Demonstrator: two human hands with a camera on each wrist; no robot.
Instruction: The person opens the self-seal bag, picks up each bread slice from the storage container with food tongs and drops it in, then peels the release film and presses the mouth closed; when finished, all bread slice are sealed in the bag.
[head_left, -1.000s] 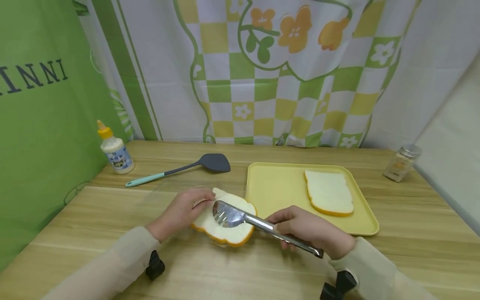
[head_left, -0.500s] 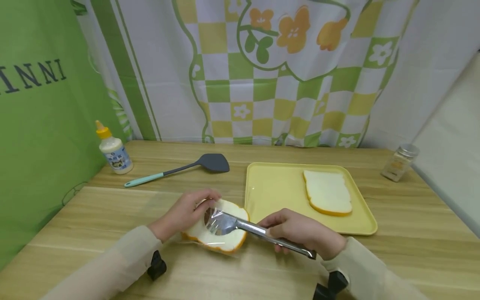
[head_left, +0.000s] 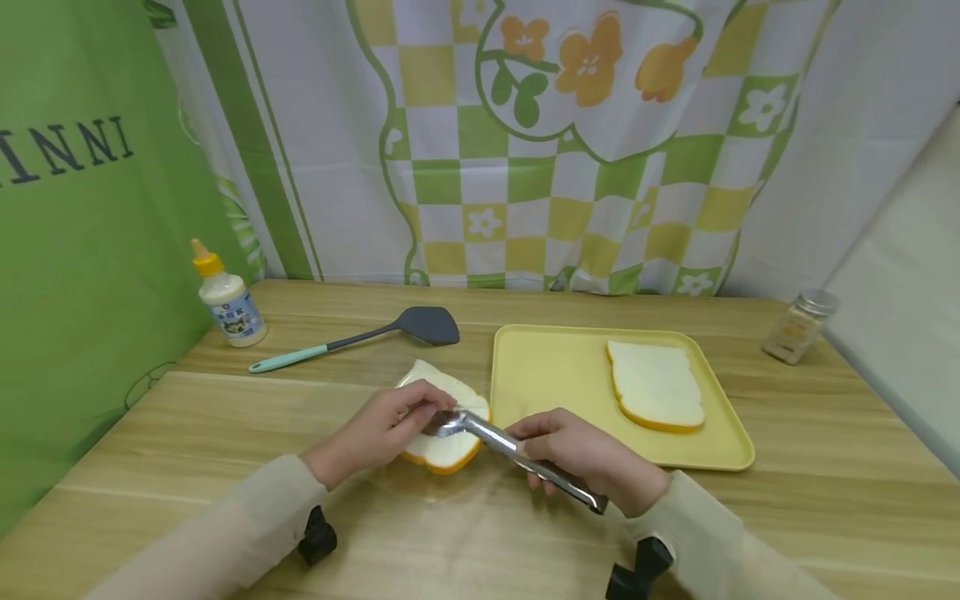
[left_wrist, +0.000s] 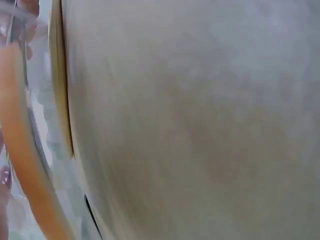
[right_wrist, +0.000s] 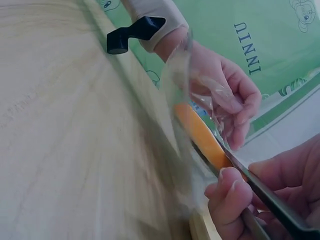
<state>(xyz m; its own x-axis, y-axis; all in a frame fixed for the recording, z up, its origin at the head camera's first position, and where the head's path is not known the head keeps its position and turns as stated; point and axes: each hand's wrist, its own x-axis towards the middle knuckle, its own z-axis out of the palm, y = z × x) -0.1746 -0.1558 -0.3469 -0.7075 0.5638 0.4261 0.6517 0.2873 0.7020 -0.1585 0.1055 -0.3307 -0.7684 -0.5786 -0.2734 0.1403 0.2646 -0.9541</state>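
Bread slice (head_left: 453, 450): tilted, over the worktop (head_left: 510, 550), caught in the head of the tongs (head_left: 498, 439). Your right wrist view shows its orange crust edge-on between the two tong arms, with loose clear film (right_wrist: 179, 70) beside it. Whether its lower edge touches the worktop, you cannot tell.

Your right hand (head_left: 581, 450) has its fingers curled round the tong arms, thumb on one arm, fingertips on the other; the slice lies ahead of those fingers. Your left hand (head_left: 382, 425) has its fingers bent in, thumb near the fingertips, pinching the film; the slice lies just beneath and beyond them.

Against the frame half a second ago: your left fingers now cover much of the tong head, your right hand sits slightly further left, and the slice's far corner shows higher beyond your left hand. The yellow tray (head_left: 547, 375) and its second slice (head_left: 656, 383) are unmoved.
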